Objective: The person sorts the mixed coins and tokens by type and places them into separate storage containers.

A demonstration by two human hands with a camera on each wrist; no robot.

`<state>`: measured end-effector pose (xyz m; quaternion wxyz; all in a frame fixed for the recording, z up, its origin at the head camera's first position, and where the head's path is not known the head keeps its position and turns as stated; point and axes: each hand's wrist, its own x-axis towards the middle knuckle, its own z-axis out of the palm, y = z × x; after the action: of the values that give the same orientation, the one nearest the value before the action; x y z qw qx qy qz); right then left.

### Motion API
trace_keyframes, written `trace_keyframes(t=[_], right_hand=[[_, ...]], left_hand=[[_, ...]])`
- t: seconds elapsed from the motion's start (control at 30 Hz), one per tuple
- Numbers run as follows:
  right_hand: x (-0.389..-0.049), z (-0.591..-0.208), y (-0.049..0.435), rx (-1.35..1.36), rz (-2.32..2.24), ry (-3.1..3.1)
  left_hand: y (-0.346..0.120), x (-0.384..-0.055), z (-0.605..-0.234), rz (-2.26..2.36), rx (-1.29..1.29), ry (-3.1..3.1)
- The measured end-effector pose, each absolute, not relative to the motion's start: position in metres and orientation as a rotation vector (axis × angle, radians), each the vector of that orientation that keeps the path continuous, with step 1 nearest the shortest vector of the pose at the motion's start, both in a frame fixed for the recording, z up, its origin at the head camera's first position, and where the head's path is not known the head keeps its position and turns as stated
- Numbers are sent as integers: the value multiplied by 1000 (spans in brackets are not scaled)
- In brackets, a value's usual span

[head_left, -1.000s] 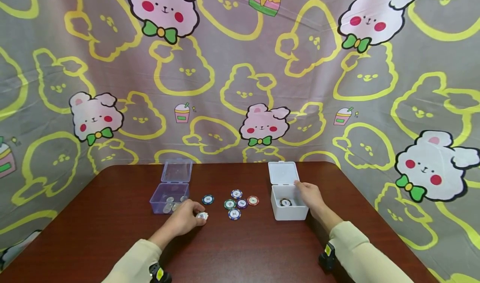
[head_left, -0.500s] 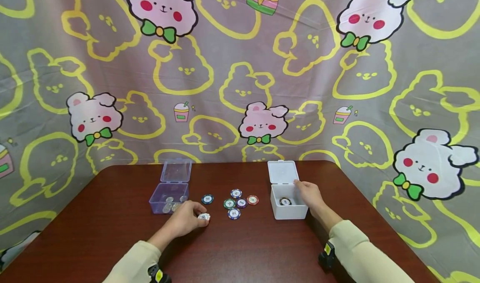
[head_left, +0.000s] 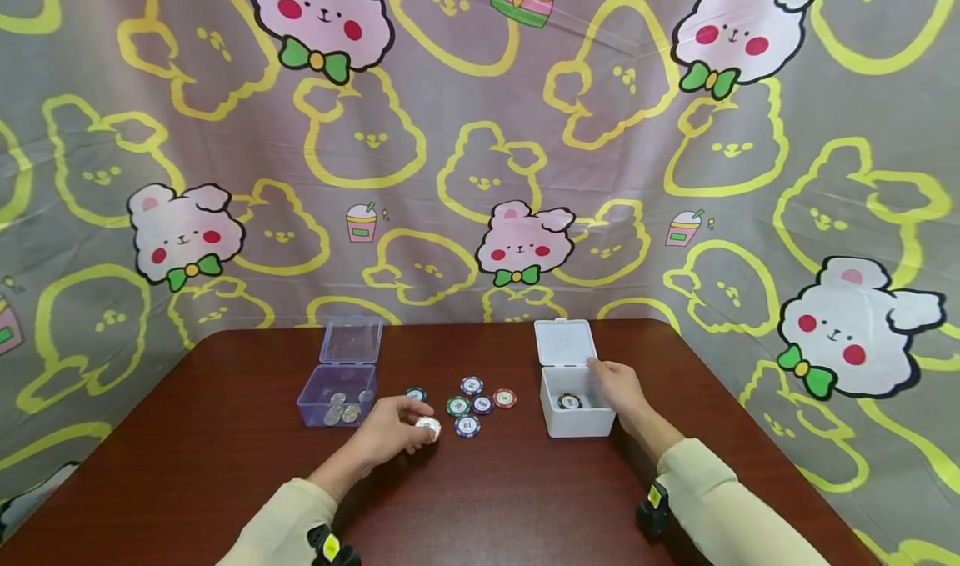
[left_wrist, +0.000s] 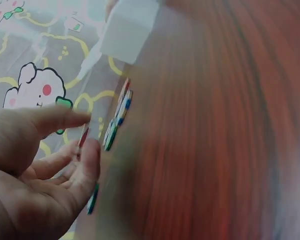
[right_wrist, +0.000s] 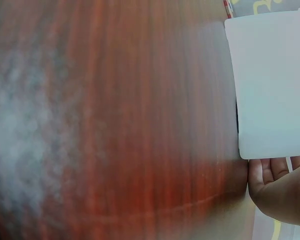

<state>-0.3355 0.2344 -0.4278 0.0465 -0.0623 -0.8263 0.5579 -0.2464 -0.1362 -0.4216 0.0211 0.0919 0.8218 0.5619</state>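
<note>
My left hand (head_left: 386,433) pinches a white poker chip (head_left: 428,428) between thumb and fingers, to the right of the purple box. In the left wrist view the held chip (left_wrist: 84,137) is seen edge-on and looks partly red. Beyond it lie several loose poker chips (head_left: 468,426), with blue, green, purple and red rims. My right hand (head_left: 621,393) holds the right side of the white box (head_left: 581,424), whose lid stands up. One dark-rimmed chip (head_left: 570,402) shows inside. In the right wrist view the box wall (right_wrist: 270,90) hides the fingertips.
A translucent purple box (head_left: 315,412) with its lid up stands at the left, holding several silver coins (head_left: 350,414). A blue-green chip (head_left: 416,394) lies behind my left hand, partly covered. A patterned cloth (head_left: 420,216) hangs behind the brown table (head_left: 495,499).
My left hand has moved to the right with the white chip, leaving more of the coins in view and partly covering the blue-green chip. My right hand stays at the white box.
</note>
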Motion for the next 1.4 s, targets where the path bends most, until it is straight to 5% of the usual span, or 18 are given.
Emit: trace_keyframes(t=[0.33,1.4], right_hand=[[-334,-426,234,-203,1740,-2494],[-337,-430,228,-216,1716,-2451]], left_hand=[[-118,-254,-425,2120,199,2115],[-45,-278,-426,2309,295,1708]])
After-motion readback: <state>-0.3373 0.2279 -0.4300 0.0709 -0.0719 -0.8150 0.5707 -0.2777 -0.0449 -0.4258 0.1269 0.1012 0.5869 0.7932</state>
